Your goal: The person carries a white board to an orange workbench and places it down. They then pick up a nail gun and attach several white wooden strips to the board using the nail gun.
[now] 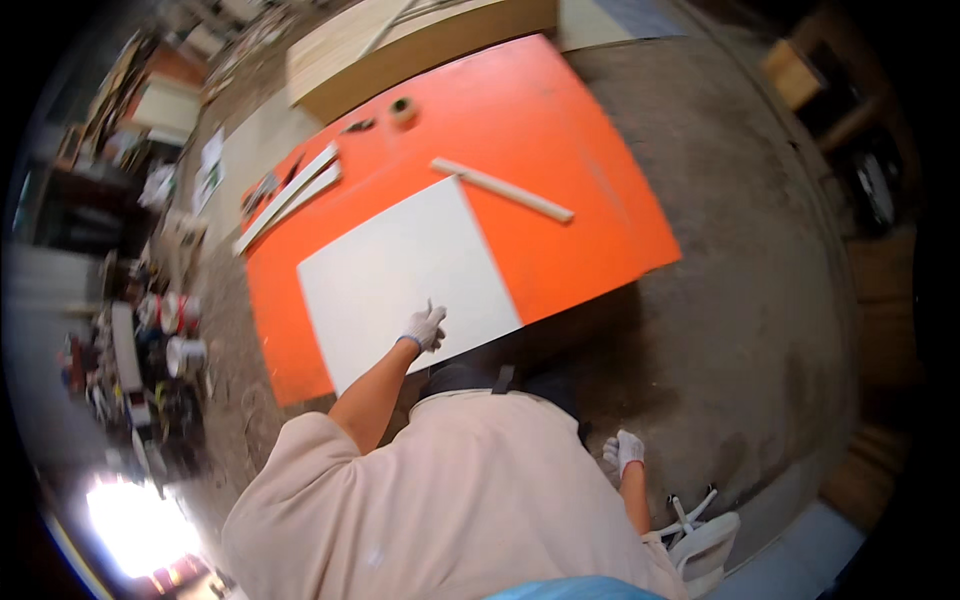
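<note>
A white square panel (395, 265) lies flat on the orange tabletop (585, 150), near its front edge. Over the panel's front part is my left hand (424, 328), in a white knit glove with a blue cuff. Its fingers are partly bent but apart, and no object shows in them; whether it touches the panel I cannot tell. My right hand (625, 450), gloved in white with a red cuff, is down at my right side, away from the table. Its fingers look curled in, and what they hold, if anything, is hidden.
A pale wood strip (505, 190) lies beyond the panel, with more white strips (290, 198) at the left. A tape roll (402, 110) and dark tools (357, 126) are farther back. A wooden box (430, 55) borders the far edge. At lower right stands a white chair (705, 550).
</note>
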{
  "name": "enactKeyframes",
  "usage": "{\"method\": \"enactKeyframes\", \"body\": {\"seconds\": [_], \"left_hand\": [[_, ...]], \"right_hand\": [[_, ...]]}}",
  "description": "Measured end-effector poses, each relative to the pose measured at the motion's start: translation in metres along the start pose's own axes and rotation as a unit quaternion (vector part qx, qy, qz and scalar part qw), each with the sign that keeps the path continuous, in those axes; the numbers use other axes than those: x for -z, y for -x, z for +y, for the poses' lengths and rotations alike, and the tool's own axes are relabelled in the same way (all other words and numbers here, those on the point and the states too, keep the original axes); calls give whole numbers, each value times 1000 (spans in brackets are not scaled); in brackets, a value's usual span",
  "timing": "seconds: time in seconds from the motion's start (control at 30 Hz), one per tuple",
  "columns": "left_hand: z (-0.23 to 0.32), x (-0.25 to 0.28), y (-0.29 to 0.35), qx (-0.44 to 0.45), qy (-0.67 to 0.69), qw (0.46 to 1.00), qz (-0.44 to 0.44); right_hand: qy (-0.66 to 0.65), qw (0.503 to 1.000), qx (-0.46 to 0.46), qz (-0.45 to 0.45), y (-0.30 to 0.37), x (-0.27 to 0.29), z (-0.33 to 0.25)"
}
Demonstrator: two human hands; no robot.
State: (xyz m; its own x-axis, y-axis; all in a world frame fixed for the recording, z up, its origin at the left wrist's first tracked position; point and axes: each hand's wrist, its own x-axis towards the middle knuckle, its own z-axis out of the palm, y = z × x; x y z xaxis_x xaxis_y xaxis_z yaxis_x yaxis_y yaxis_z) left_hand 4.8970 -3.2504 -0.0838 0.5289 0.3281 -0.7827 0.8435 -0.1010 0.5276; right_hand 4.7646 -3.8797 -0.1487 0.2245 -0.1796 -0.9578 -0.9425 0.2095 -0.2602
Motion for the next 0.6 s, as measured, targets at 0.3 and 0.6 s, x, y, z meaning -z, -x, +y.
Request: {"method": "enactKeyframes", "body": {"seconds": [0.3, 0.6], "left_hand": [[112, -196, -117, -12, 7, 994, -104], [275, -387, -241, 31, 119, 992, -14]], "right_hand": [[-101, 982, 89, 133, -4, 155, -146], [97, 985, 128, 58, 35, 187, -405]]}}
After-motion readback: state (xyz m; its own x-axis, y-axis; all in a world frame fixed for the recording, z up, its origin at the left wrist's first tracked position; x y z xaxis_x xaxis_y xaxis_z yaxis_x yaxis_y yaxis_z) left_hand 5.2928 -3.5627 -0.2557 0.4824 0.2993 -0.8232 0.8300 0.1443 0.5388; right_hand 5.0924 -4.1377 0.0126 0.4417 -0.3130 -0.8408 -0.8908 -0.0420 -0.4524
